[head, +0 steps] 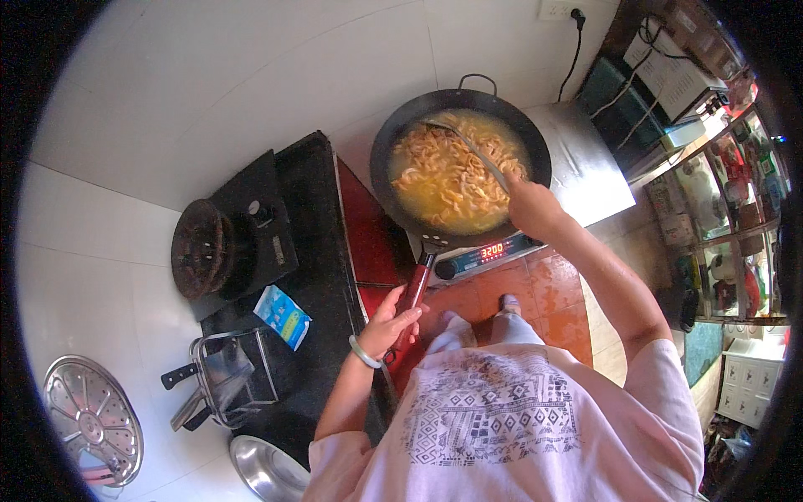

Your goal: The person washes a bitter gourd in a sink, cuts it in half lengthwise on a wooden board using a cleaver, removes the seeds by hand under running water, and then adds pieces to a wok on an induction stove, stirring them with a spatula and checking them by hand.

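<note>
A black wok [539, 147] stands on an induction cooker [470, 258] with a lit red display. Pale brown strips of food [448, 169] lie in yellowish, steaming liquid inside it. My left hand [392, 323] is closed around the wok's dark red handle [417, 282], below the rim. Over the wok's right side, my right hand [530, 204] grips a metal spatula [473, 149], whose head rests among the food near the far left of the wok. The end of the spatula's handle is hidden in my fist.
Left of the wok, a black counter [326, 326] bears a gas stove [251, 232], a blue packet [282, 317], a knife rack [238, 376] and a metal basin [270, 467]. A metal table [580, 163] and shelves [728, 213] stand at the right. A black power cord [569, 69] hangs on the wall.
</note>
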Action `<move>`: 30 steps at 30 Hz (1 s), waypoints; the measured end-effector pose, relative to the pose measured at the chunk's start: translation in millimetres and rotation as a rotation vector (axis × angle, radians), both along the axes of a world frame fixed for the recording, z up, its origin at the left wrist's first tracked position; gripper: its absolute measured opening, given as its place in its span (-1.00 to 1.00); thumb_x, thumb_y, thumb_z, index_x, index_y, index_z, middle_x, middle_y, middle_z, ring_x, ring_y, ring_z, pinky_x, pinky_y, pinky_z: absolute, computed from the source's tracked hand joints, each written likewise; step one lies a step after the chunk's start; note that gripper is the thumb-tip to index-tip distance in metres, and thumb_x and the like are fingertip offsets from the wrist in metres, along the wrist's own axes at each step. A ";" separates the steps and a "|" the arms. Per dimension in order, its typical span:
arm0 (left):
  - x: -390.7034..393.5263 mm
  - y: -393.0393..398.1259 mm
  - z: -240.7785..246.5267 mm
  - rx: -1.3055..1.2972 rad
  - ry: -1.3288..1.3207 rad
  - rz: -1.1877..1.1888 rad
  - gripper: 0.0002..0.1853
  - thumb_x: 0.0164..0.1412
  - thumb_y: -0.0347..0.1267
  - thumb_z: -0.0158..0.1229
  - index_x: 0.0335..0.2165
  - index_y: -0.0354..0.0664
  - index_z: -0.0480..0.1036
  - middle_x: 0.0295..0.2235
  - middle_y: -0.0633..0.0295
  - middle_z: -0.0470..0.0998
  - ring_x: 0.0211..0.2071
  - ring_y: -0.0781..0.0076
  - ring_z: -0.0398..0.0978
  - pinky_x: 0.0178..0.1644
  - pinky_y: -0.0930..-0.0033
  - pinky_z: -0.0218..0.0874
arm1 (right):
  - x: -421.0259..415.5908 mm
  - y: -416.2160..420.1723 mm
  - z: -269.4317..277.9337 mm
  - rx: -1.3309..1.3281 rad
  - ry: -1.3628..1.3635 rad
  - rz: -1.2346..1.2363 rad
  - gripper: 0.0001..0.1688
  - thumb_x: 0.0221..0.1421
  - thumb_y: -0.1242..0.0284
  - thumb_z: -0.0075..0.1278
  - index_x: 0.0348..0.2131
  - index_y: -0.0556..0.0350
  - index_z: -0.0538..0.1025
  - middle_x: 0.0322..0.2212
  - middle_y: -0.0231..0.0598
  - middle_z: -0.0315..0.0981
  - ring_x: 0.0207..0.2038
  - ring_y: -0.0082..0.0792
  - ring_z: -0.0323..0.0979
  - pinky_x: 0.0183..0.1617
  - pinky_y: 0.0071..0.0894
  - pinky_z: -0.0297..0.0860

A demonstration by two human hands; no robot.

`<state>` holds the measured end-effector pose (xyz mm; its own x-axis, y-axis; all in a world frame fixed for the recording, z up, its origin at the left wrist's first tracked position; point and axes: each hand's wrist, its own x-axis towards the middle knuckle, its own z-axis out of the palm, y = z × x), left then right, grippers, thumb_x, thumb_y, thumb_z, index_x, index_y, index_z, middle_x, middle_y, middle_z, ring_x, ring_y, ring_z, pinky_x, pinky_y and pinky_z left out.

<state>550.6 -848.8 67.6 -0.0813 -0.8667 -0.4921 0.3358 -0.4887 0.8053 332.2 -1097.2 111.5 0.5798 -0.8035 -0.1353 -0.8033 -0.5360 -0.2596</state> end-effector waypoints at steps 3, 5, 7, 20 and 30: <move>0.9 0.0 0.2 0.009 -0.005 -0.002 -0.52 0.15 -0.42 0.00 0.03 -0.19 0.07 -0.26 0.15 0.43 -0.56 0.59 0.36 -0.52 0.53 0.26 | -1.4 17.8 3.2 0.032 0.035 0.039 -0.49 -0.13 0.61 -0.16 -0.12 0.36 0.12 -0.60 0.09 0.43 -0.50 0.06 0.45 -0.44 -0.06 0.36; 1.5 0.4 -1.1 0.010 0.002 0.002 -0.52 0.15 -0.43 0.00 0.03 -0.19 0.07 -0.26 0.15 0.44 -0.55 0.59 0.36 -0.51 0.52 0.27 | -3.9 28.9 12.3 0.042 0.102 0.054 -0.46 -0.13 0.59 -0.15 -0.09 0.39 0.11 -0.60 0.08 0.44 -0.51 0.03 0.46 -0.46 -0.09 0.37; 1.9 -0.3 -0.2 0.017 0.006 -0.002 -0.51 0.15 -0.43 0.00 0.03 -0.19 0.07 -0.26 0.14 0.44 -0.55 0.58 0.36 -0.51 0.52 0.27 | -8.7 36.8 13.6 0.031 0.170 0.072 -0.37 -0.13 0.61 -0.17 -0.01 0.39 0.05 -0.59 0.08 0.43 -0.50 0.01 0.45 -0.46 -0.10 0.36; 3.4 -0.3 -2.2 0.017 0.025 -0.010 -0.51 0.15 -0.43 0.01 0.04 -0.17 0.07 -0.26 0.15 0.44 -0.55 0.59 0.36 -0.50 0.51 0.28 | -21.9 78.2 29.4 -0.055 0.454 0.201 -0.14 -0.15 0.56 -0.03 0.11 0.40 -0.05 -0.49 -0.03 0.46 -0.50 -0.19 0.49 -0.51 -0.34 0.41; 2.6 0.5 -0.2 -0.003 0.005 -0.007 -0.52 0.15 -0.43 0.00 0.03 -0.20 0.07 -0.26 0.14 0.43 -0.54 0.60 0.37 -0.50 0.54 0.27 | 3.2 62.6 -5.3 -0.211 0.476 0.198 -0.13 -0.20 0.55 0.00 0.10 0.42 0.00 -0.51 -0.11 0.46 -0.49 -0.31 0.49 -0.52 -0.47 0.41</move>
<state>553.2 -848.2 67.4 -0.0896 -0.8675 -0.4893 0.3361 -0.4888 0.8051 335.4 -1034.7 106.1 0.6364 -0.7236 -0.2673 -0.6845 -0.6895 0.2368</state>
